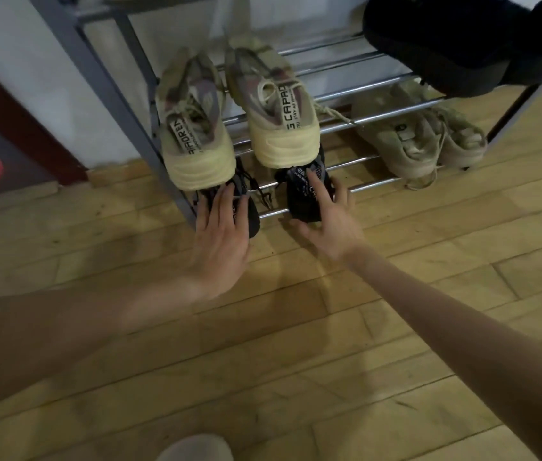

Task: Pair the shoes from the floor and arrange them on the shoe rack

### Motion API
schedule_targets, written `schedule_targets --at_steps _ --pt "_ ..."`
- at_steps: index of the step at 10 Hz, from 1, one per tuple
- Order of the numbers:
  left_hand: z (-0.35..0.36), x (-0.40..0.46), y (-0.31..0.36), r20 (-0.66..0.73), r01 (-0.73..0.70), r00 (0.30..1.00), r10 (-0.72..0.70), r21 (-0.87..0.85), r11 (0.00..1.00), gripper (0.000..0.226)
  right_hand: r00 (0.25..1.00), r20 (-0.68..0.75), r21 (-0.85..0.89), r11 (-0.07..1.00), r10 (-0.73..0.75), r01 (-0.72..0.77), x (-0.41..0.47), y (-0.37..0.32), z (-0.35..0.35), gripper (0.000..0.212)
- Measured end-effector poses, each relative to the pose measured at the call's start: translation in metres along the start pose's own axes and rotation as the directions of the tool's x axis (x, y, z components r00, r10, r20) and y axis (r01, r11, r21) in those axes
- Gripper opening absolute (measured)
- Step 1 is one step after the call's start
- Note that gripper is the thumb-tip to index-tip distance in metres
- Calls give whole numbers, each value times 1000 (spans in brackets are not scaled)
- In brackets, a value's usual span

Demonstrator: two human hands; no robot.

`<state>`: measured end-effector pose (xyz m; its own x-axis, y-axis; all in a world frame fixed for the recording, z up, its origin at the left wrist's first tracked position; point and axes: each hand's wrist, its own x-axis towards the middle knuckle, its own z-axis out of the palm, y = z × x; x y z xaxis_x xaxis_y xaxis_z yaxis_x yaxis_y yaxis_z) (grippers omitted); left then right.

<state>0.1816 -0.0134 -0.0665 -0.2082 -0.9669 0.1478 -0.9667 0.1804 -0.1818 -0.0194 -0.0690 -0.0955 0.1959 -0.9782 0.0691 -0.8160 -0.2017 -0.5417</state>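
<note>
Both hands rest flat-fingered, gripping nothing — left hand [221,227] and right hand [328,212] on two black mesh sneakers [303,197]; likely light, soft — best held by the stiffer heels.

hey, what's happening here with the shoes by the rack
A person is tidying shoes onto a metal shoe rack. Both hands rest open on a pair of black shoes on the lowest rails: the left hand on the left black shoe, the right hand on the right black shoe. A camouflage pair sits on the tier above, and a beige pair lies lower right.
</note>
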Motion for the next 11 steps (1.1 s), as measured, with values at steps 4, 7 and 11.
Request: schedule_targets --at_steps 4,7,11 --pt "26 2 -12 31 11 999 -16 165 986 72 995 -98 76 997 8 -1 9 -20 25 82" --pt "20 0 -1 -22 111 994 -109 103 989 47 995 -98 104 994 -14 24 13 -37 42 82" --pt "14 -25 -28 -74 -129 989 125 -65 989 65 1000 4 148 989 -23 22 -24 -21 29 88"
